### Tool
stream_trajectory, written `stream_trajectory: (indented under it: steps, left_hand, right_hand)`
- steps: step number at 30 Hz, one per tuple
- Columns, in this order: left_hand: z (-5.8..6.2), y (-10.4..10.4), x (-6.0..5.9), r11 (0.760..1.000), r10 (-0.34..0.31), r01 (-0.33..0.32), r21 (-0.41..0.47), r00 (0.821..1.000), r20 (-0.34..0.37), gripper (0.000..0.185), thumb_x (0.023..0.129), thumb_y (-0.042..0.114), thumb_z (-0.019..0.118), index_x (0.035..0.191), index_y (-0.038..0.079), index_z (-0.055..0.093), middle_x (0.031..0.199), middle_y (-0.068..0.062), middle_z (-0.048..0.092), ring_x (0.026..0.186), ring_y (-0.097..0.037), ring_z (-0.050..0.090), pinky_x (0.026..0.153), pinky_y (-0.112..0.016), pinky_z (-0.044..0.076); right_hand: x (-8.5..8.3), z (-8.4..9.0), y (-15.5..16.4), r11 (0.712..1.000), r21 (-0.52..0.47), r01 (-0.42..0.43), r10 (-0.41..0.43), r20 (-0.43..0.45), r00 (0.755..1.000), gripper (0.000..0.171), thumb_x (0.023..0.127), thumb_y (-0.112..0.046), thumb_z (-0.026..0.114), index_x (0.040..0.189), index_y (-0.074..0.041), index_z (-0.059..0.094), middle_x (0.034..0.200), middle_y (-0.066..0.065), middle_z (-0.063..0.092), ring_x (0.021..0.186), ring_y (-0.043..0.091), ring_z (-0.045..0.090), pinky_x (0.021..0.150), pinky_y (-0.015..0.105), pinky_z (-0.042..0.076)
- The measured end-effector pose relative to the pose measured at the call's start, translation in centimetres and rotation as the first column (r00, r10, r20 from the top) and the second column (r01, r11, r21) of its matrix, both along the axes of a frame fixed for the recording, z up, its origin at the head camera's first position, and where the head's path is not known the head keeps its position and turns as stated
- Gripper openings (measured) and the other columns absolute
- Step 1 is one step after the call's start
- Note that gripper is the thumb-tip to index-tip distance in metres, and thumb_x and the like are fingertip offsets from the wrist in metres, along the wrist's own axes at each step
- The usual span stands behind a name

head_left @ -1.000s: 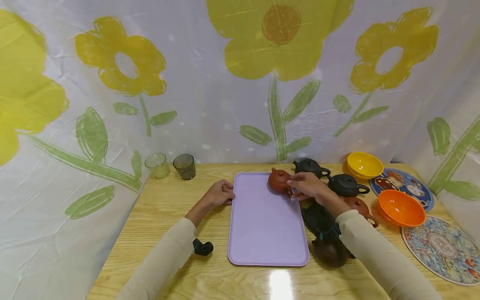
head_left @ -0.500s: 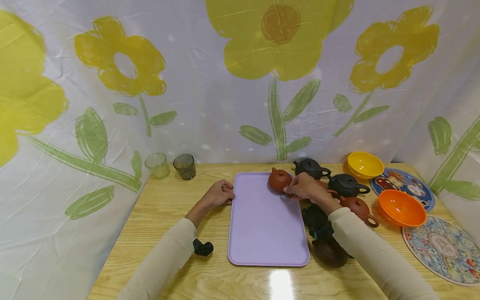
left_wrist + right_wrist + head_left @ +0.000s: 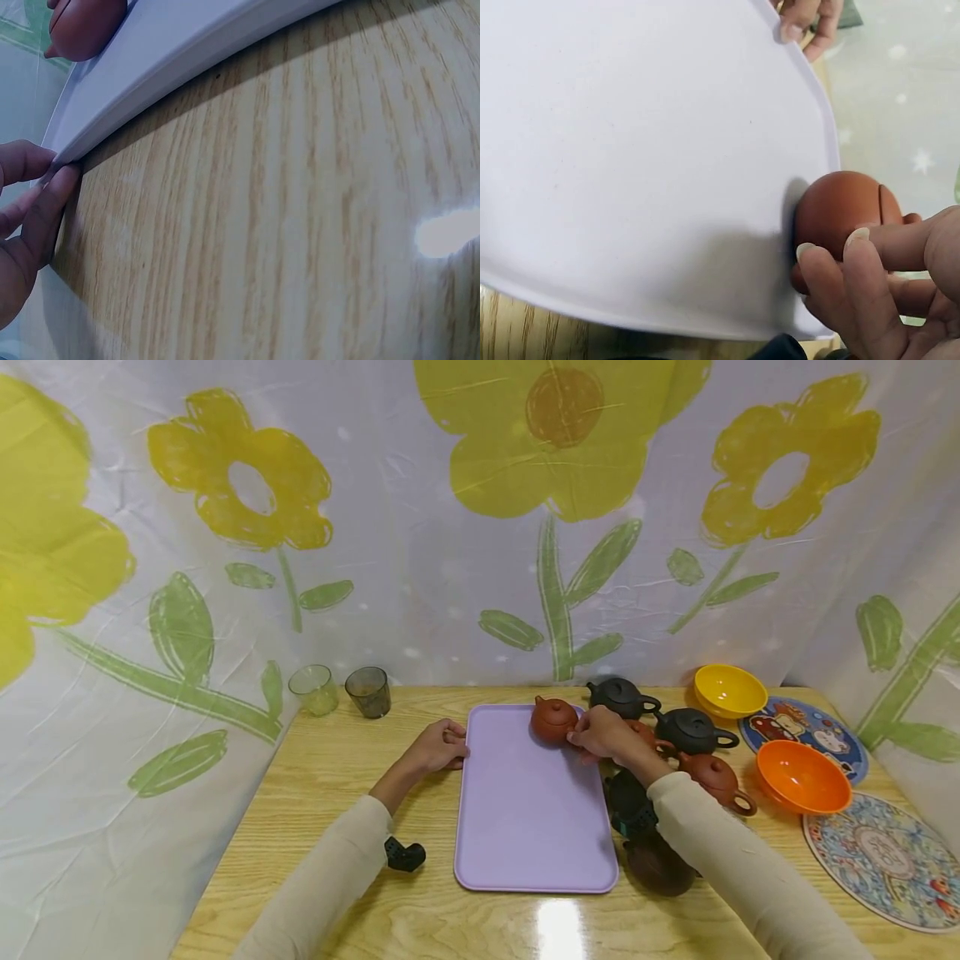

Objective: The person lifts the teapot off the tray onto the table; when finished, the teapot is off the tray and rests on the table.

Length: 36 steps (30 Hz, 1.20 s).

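A lilac tray (image 3: 525, 810) lies on the wooden table (image 3: 330, 777). A red-brown teapot (image 3: 553, 720) sits on its far right corner. My right hand (image 3: 600, 735) grips the teapot from the right; in the right wrist view its fingers (image 3: 840, 277) curl against the teapot (image 3: 847, 214) above the tray (image 3: 630, 150). My left hand (image 3: 438, 747) pinches the tray's left rim near the far corner. The left wrist view shows its fingers (image 3: 30, 210) at the tray edge (image 3: 187, 52), with the teapot (image 3: 82, 26) beyond.
Right of the tray stand two black teapots (image 3: 621, 696) (image 3: 692, 731), a brown teapot (image 3: 716, 777) and a dark one (image 3: 660, 864) by my forearm. Further right are a yellow bowl (image 3: 729, 690), an orange bowl (image 3: 801, 775) and a patterned plate (image 3: 881, 856). Two glasses (image 3: 368, 692) stand far left.
My right hand has slid the red-brown teapot slightly left on the tray's far corner. The left hand has stayed at the rim.
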<state>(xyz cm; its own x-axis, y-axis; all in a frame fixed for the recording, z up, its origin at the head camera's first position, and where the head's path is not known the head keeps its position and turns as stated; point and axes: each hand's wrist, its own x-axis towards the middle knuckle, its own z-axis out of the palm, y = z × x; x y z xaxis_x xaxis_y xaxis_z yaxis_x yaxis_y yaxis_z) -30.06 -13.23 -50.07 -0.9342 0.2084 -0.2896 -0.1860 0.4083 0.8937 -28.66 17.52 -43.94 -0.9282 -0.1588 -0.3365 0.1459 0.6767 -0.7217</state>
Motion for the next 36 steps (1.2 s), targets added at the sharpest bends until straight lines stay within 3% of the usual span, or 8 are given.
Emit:
stream_trajectory:
  steps: [4, 8, 18, 26, 36]
  left_hand:
    - [0.0, 0.1, 0.0, 1.000, -0.002, 0.002, 0.006, 1.000, -0.001, 0.033, 0.093, 0.003, 0.066, 0.123, -0.002, 0.053, 0.109, -0.017, 0.062, 0.085, -0.019, 0.065, 0.072, -0.030, 0.061]
    - [0.1, 0.2, 0.1, 1.000, -0.003, 0.003, 0.011, 1.000, 0.000, 0.033, 0.092, 0.002, 0.066, 0.122, -0.002, 0.053, 0.108, -0.017, 0.062, 0.084, -0.019, 0.065, 0.072, -0.030, 0.061]
    - [0.2, 0.2, 0.1, 1.000, 0.001, -0.001, 0.006, 1.000, -0.006, 0.033, 0.092, 0.002, 0.066, 0.122, -0.002, 0.054, 0.105, -0.016, 0.062, 0.081, -0.018, 0.064, 0.070, -0.029, 0.061]
    - [0.1, 0.2, 0.0, 1.000, 0.005, -0.005, 0.008, 1.000, -0.004, 0.035, 0.091, 0.003, 0.066, 0.123, -0.002, 0.054, 0.105, -0.015, 0.061, 0.080, -0.017, 0.063, 0.070, -0.028, 0.060]
    - [-0.3, 0.1, -0.2, 1.000, 0.014, -0.014, 0.005, 1.000, -0.008, 0.034, 0.091, 0.002, 0.067, 0.123, -0.002, 0.054, 0.107, -0.016, 0.061, 0.083, -0.018, 0.063, 0.070, -0.028, 0.060]
  right_hand:
    - [-0.1, -0.1, -0.2, 0.999, 0.051, -0.016, 0.016, 0.011, 1.000, 0.027, 0.100, -0.019, 0.063, 0.097, 0.007, 0.070, 0.084, 0.014, 0.068, 0.061, 0.016, 0.071, 0.064, 0.032, 0.061]
    - [0.1, -0.3, -0.2, 0.999, 0.039, -0.009, 0.008, 0.028, 1.000, 0.031, 0.102, -0.023, 0.061, 0.097, 0.006, 0.069, 0.092, 0.016, 0.067, 0.060, 0.014, 0.070, 0.065, 0.031, 0.061]
    - [-0.2, -0.3, -0.8, 0.996, -0.076, 0.052, -0.048, 0.058, 0.997, 0.040, 0.107, -0.029, 0.048, 0.111, 0.008, 0.062, 0.108, 0.021, 0.062, 0.068, 0.018, 0.069, 0.066, 0.032, 0.061]
    - [-0.1, -0.3, -0.8, 0.979, -0.158, 0.131, -0.118, 0.091, 0.989, 0.041, 0.106, -0.028, 0.049, 0.119, 0.009, 0.063, 0.117, 0.024, 0.059, 0.072, 0.017, 0.070, 0.067, 0.030, 0.062]
    - [0.9, 0.7, 0.8, 0.966, -0.227, 0.125, -0.120, 0.036, 0.992, 0.037, 0.105, -0.029, 0.053, 0.112, 0.004, 0.066, 0.112, 0.020, 0.062, 0.082, 0.022, 0.071, 0.073, 0.034, 0.063]
